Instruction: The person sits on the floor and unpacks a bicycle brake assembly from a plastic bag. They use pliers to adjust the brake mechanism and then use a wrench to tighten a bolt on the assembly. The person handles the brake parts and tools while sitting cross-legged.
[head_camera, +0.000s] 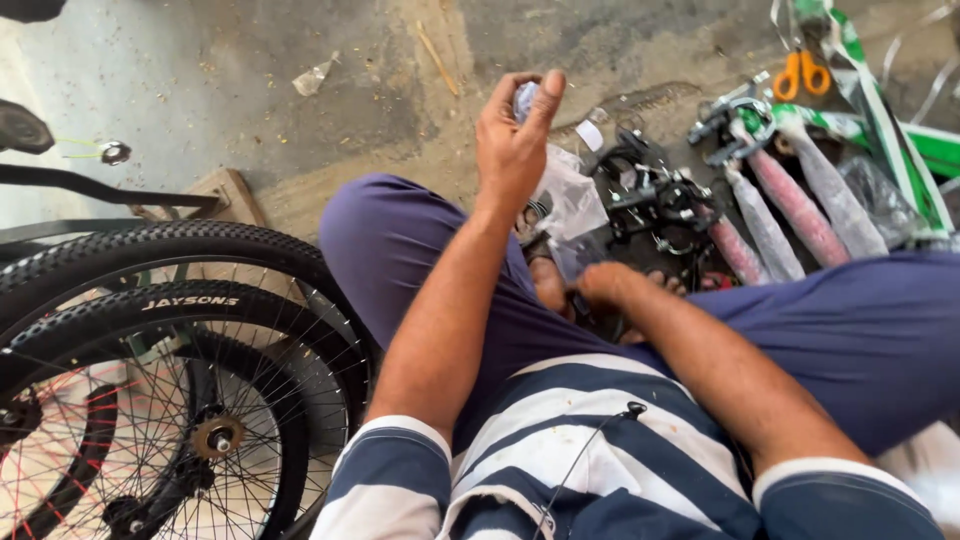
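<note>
My left hand (512, 140) is raised above my left knee, its fingertips pinched on a small clear plastic packet (526, 98). A larger crumpled clear bag (570, 195) lies just below that hand. My right hand (600, 285) rests low between my legs, by my sandalled foot; its fingers are curled and partly hidden, so what it holds is unclear. I sit on the ground in purple trousers and a striped shirt.
Black bicycle wheels with knobby tyres (150, 330) stand at the left. A pile of black brake parts (655, 195) lies ahead, with plastic-wrapped tubes (790, 205), a green-and-white bicycle frame (890, 120) and orange-handled scissors (802, 72) to the right. Concrete floor (250, 70) beyond.
</note>
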